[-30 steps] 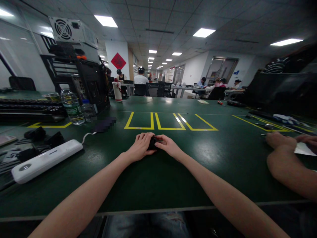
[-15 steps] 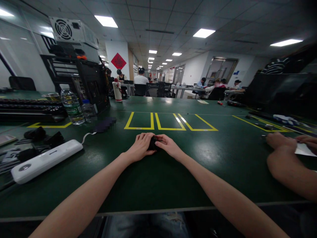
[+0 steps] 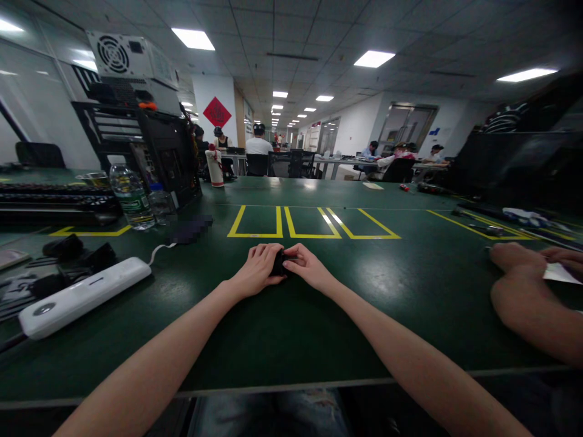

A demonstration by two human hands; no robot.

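A small black object (image 3: pixel 279 264) lies between my two hands on the green tabletop, mostly covered by fingers, so its kind is not clear. My left hand (image 3: pixel 260 267) wraps over it from the left, fingers on top and thumb low at the near side. From the right, my right hand (image 3: pixel 308 267) pinches at its side with thumb and forefinger. Just beyond the hands, yellow tape (image 3: pixel 255 235) marks out three bays on the table (image 3: pixel 282 340).
At left are a white power strip (image 3: pixel 86 297), black plugs (image 3: pixel 98 258), a water bottle (image 3: pixel 132 197) and an open computer case (image 3: pixel 170 161). Another person's hand (image 3: pixel 519 258) works at the right beside white paper (image 3: pixel 558 273). A white bottle (image 3: pixel 215 167) stands farther back.
My right forefinger and thumb have shifted very slightly at the black object's side. My left hand keeps its hold in the same place.
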